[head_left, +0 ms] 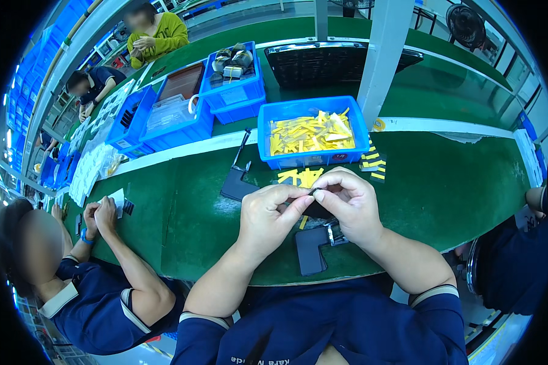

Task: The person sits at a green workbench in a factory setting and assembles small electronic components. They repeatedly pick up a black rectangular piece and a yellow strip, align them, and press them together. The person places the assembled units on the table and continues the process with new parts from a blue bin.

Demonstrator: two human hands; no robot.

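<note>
Both my hands are raised over the green table point(195, 231), fingertips meeting. My left hand point(269, 218) and my right hand point(352, 204) are closed in a pinch on a small dark piece point(314, 191), mostly hidden by the fingers. Under them lies something black, partly covered. Close to my body is a dark flat L-shaped plate point(310, 252) with a shiny metal hinge-like part point(333, 233). Another dark plate point(236, 186), with a thin arm sticking up, lies beyond my left hand. Loose yellow strips point(301, 177) are scattered just past my fingers.
A blue bin point(313, 159) full of yellow strips stands ahead. More blue bins point(176, 137) are at the far left. A white post point(380, 61) rises behind. Black-and-yellow strips point(373, 163) lie right of the bin. A co-worker point(103, 298) works close on my left.
</note>
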